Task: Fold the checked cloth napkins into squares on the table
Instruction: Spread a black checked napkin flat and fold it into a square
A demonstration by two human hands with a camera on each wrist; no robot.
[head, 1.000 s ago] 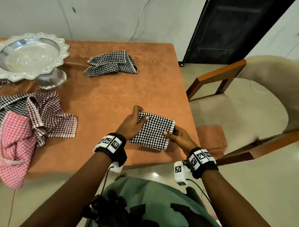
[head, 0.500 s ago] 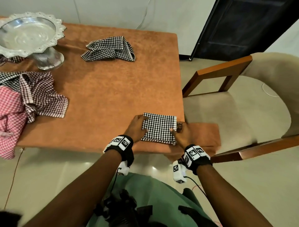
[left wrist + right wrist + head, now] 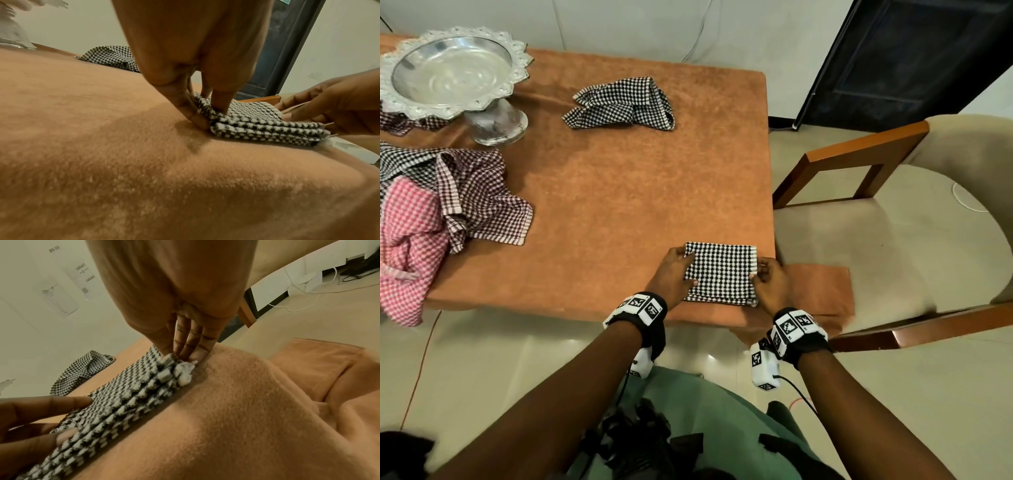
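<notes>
A black-and-white checked napkin (image 3: 719, 272), folded into a thick square, lies flat at the near right corner of the orange-covered table (image 3: 619, 192). My left hand (image 3: 691, 269) pinches its left edge, index finger on top and thumb against the side, as the left wrist view shows (image 3: 205, 115). My right hand (image 3: 755, 270) pinches the stacked layers at its right edge (image 3: 179, 353). A second black-and-white napkin (image 3: 621, 104) lies crumpled at the far side.
Pink (image 3: 410, 240) and maroon checked napkins (image 3: 482, 198) are heaped at the table's left. A silver pedestal bowl (image 3: 452, 72) stands at the far left. A beige wooden-armed chair (image 3: 893, 222) sits close to the table's right edge. The folded napkin lies right beside that edge.
The folded napkin, held tilted above the table a second ago, now lies flat near the right corner. Both hands have settled at its left and right edges.
</notes>
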